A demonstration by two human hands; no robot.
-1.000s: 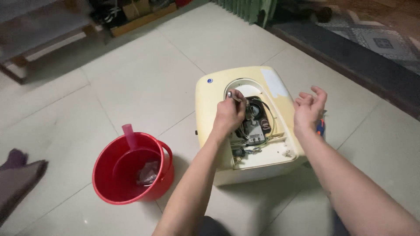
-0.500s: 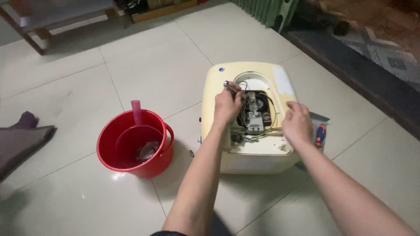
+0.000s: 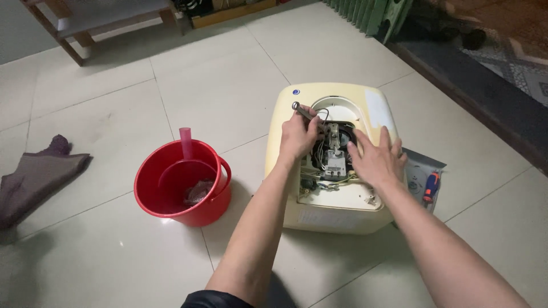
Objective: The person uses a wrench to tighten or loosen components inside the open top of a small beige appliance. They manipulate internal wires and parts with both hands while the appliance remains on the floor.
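A cream water heater [image 3: 297, 111] lies on the tiled floor with its cover off, showing wires and a terminal block [image 3: 334, 159] in an opening. My left hand [image 3: 297, 137] grips a slim metal tool [image 3: 302, 110] at the opening's left edge. My right hand [image 3: 374, 159] rests flat, fingers spread, on the right side of the opening, partly covering the wiring.
A red bucket [image 3: 220, 197] with a pink-handled scoop and a rag inside stands left of the heater. A grey cloth [image 3: 34, 174] lies at far left. A screwdriver [image 3: 430, 187] lies on a sheet to the heater's right. A dark mat [image 3: 485, 85] runs along the right.
My right hand came down from the air beside the heater and now lies flat on the opening. My left hand stays at the opening's left edge with the tool.
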